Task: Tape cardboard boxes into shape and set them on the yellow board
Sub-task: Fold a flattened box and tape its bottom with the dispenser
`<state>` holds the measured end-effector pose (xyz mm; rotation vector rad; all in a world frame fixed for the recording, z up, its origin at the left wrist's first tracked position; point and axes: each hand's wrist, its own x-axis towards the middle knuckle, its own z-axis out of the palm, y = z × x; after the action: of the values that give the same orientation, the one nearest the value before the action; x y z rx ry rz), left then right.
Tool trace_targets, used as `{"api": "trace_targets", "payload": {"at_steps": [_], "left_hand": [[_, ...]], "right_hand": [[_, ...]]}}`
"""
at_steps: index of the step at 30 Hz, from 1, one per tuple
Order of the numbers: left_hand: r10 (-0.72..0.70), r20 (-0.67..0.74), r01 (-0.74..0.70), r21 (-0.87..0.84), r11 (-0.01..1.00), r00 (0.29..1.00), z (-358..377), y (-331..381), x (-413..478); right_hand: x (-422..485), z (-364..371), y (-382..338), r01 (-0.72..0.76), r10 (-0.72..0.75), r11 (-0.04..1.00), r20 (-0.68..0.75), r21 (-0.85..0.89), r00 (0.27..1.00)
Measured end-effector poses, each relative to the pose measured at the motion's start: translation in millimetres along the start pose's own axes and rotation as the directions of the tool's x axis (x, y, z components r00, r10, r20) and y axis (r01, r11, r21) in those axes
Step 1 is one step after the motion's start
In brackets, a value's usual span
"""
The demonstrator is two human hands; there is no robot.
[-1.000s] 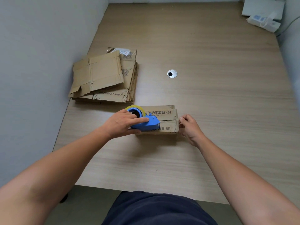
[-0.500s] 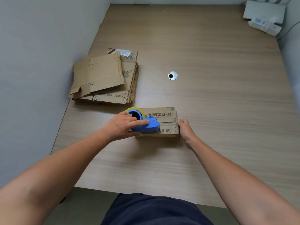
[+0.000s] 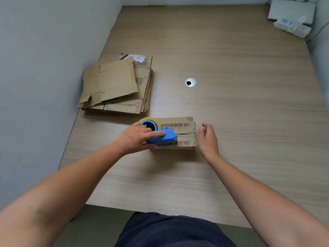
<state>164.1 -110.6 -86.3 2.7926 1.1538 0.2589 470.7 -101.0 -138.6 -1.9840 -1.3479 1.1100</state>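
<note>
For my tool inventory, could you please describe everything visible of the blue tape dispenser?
The tape dispenser is blue, plastic by its look, with a round hub carrying a yellowish tape roll at its left end and a narrowing nose pointing right. It lies on top of the cardboard box, over the flap seam. The left hand grips it, index finger stretched along its body.

Your left hand (image 3: 136,138) grips the blue tape dispenser (image 3: 161,135) on the cardboard box (image 3: 185,130); your right hand (image 3: 207,139) hovers loosely curled just right of it.
</note>
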Motion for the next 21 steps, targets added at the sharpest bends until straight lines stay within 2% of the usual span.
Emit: {"api": "trace_targets", "payload": {"at_steps": [1, 3, 5, 7, 9, 14, 21], "left_hand": [[-0.004, -0.005, 0.004, 0.007, 1.000, 1.000, 0.9, 1.5, -0.3], [-0.027, -0.013, 0.027, -0.008, 1.000, 1.000, 2.6, 3.1, -0.4], [-0.044, -0.029, 0.044, -0.010, 0.999, 0.999, 6.3, 5.1, -1.8], [-0.055, -0.051, 0.055, 0.008, 0.998, 0.997, 8.4, 7.2, -2.0], [-0.069, -0.078, 0.069, -0.006, 0.998, 0.995, 8.7, 8.0, -1.1], [-0.063, -0.106, 0.063, -0.007, 0.998, 0.992, 7.8, 5.0, -2.0], [-0.046, -0.169, 0.027, -0.110, 0.994, 0.985, 0.2, -3.1, 7.5]], "right_hand": [[-3.0, -0.7, -2.7, 0.154, -0.156, 0.986, -0.031, -0.062, 0.987], [-6.3, 2.1, -10.5, 0.410, -0.404, 0.891, 0.074, -0.197, 0.912], [-7.7, 8.7, -16.0, 0.494, -0.434, 0.829, 0.255, -0.264, 0.864], [-6.6, 14.1, -14.2, 0.497, -0.387, 0.802, 0.346, -0.332, 0.855], [-6.8, 16.1, -10.5, 0.500, -0.365, 0.765, 0.365, -0.407, 0.856], [-10.1, 20.1, -17.0, 0.415, -0.271, 0.805, 0.360, -0.424, 0.893], [-14.7, 25.5, -26.3, 0.326, -0.158, 0.737, 0.317, -0.593, 0.935]]}}
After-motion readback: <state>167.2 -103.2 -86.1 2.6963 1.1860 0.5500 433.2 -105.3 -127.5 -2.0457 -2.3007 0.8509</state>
